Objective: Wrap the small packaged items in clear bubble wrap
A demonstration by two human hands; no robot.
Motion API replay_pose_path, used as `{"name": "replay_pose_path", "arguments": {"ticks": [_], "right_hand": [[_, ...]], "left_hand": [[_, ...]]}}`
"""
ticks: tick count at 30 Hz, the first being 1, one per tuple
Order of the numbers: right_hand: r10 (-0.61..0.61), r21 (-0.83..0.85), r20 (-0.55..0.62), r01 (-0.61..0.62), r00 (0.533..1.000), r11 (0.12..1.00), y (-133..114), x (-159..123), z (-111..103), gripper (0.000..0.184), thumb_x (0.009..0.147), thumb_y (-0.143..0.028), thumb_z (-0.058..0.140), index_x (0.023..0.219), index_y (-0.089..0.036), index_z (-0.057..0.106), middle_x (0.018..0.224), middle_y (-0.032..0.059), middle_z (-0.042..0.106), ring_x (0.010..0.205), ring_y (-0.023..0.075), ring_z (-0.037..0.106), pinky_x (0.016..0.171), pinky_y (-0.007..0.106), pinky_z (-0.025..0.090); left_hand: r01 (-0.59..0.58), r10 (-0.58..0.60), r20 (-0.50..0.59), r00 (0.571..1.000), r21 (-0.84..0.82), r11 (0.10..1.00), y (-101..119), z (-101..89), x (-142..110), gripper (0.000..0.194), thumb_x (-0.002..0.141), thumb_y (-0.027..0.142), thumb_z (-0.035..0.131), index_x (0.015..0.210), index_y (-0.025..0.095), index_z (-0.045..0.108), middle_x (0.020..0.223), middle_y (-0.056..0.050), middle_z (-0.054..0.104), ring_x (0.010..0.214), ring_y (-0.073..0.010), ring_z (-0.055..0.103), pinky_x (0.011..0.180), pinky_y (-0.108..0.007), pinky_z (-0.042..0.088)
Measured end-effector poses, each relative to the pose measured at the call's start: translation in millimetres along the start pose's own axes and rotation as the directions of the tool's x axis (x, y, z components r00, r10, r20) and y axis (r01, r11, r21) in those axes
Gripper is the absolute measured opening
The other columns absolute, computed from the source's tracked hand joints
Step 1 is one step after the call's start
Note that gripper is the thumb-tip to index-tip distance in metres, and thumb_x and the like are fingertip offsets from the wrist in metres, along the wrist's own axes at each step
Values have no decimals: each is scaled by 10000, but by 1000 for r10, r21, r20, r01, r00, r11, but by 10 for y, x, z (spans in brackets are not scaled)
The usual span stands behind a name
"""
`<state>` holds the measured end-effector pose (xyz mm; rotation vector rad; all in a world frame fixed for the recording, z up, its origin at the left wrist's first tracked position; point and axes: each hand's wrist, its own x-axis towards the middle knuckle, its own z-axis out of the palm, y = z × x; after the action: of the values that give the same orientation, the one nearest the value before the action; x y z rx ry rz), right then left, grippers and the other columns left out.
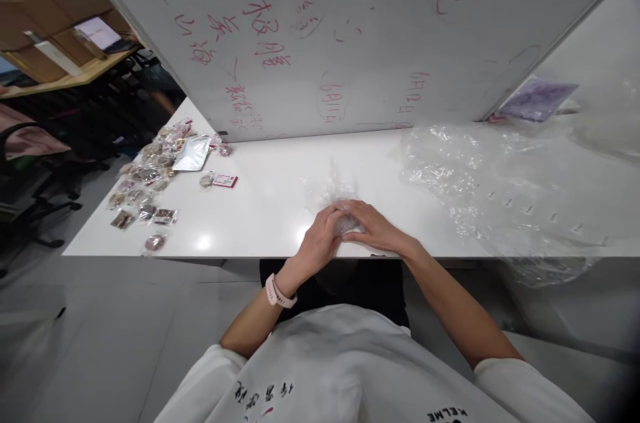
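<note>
Both hands meet at the near edge of the white table [260,209]. My left hand [317,239], with a pale pink watch on the wrist, has its fingers curled onto a small clear plastic bag [333,193]. My right hand [373,229] pinches the same bag from the right. The bag is crumpled and see-through; whether anything is inside it I cannot tell.
A large sheet of clear plastic wrap [490,189] covers the table's right side. Several small packaged trinkets [150,176] and a silver pouch [191,153] lie at the left end. A whiteboard [320,29] with red writing stands behind. Office chairs are at far left.
</note>
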<state>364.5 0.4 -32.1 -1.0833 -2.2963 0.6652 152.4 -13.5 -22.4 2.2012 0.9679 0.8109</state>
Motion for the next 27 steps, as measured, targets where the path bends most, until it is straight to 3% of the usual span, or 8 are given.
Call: {"name": "replay_pose_path", "arguments": {"ticks": [3, 5, 9, 13, 16, 20, 23, 27], "right_hand": [[24, -25, -31, -25, 999, 999, 23, 19, 44, 463, 983, -459, 486, 1386, -235, 521, 1374, 130, 571, 1281, 297, 513, 1027, 502, 453], [51, -25, -39, -52, 998, 998, 22, 74, 32, 339, 992, -407, 437, 1188, -211, 632, 1185, 128, 646, 1129, 282, 572, 949, 477, 480], [196, 146, -17, -191, 980, 971, 15, 258, -116, 318, 960, -443, 475, 1140, -239, 640, 1106, 74, 675, 973, 225, 608, 827, 382, 498], [444, 198, -86, -422, 892, 885, 38, 535, -203, 409, 937, -523, 484, 1158, -206, 614, 1121, 68, 676, 915, 210, 622, 788, 352, 497], [464, -1, -219, -476, 858, 880, 99, 717, -133, 418, 983, -456, 385, 1226, -196, 605, 1268, 129, 616, 1036, 263, 605, 884, 422, 485], [377, -184, -297, -440, 877, 879, 237, 805, 1, 485, 1008, -470, 326, 1363, -230, 552, 1504, 134, 456, 1324, 338, 426, 1058, 541, 371], [391, -125, -230, -425, 891, 896, 311, 808, 46, 518, 1028, -475, 256, 1399, -233, 524, 1507, 106, 472, 1370, 314, 379, 1106, 552, 316], [384, 48, -143, -381, 912, 923, 267, 787, -33, 515, 1033, -461, 247, 1395, -238, 537, 1458, 89, 531, 1350, 291, 415, 1114, 548, 325]], "left_hand": [[-11, 10, 23, 1000, 36, 999, 3, -71, 4, 616, 946, 191, 493, 1525, 272, 299, 1632, -167, 214, 1401, -322, 417, 951, -474, 517], [-26, 23, 42, 999, 63, 998, -28, -113, 99, 585, 923, 208, 553, 1480, 269, 384, 1596, -159, 319, 1366, -324, 449, 999, -488, 475], [156, -155, -30, 987, 58, 986, -126, -193, 392, 370, 904, 341, 630, 1255, 241, 569, 1192, -118, 668, 1066, -279, 598, 922, -433, 464], [403, -412, -83, 907, -103, 909, -243, -217, 729, 253, 932, 467, 573, 971, 218, 590, 754, -25, 634, 672, -188, 559, 661, -308, 405], [448, -450, -186, 873, -55, 892, -321, -161, 933, 315, 964, 449, 517, 744, 223, 519, 627, -10, 537, 649, -191, 525, 677, -315, 376], [416, -358, -393, 847, 70, 907, -388, -73, 1040, 142, 924, 331, 581, 843, 216, 557, 890, -92, 631, 969, -275, 559, 836, -369, 401], [398, -390, -343, 855, -49, 916, -402, -40, 1047, 113, 934, 315, 565, 977, 211, 569, 968, -92, 645, 951, -254, 562, 820, -347, 402], [436, -486, -250, 837, -230, 870, -346, 1, 1056, 190, 992, 301, 443, 833, 218, 507, 784, -16, 592, 711, -169, 518, 692, -293, 375]]}}
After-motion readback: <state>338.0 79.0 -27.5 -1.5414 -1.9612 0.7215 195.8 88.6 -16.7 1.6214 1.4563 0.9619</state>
